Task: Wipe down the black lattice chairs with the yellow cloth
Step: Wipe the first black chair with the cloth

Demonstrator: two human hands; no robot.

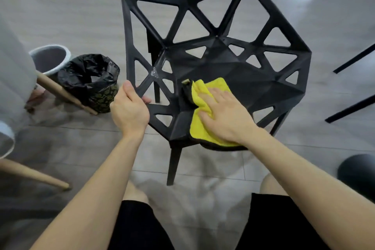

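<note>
A black lattice chair point(229, 61) stands in front of me, its seat facing me and its back rising at the far side. On the front left part of the seat lies the yellow cloth point(203, 95), folded, with a dark underside showing at its edges. My right hand point(225, 115) presses flat on the cloth, fingers straight and spread. My left hand point(129, 107) grips the chair's left side bar near the seat's front corner, thumb over the top. A pale smudge marks the frame at the seat's left rear corner.
A bin lined with a black bag point(91, 81) and a grey-white pot point(49, 59) stand on the floor to the left, behind a wooden chair leg point(65, 93). Black table legs point(353, 107) cross at the right. A dark round object point(357, 172) sits at lower right.
</note>
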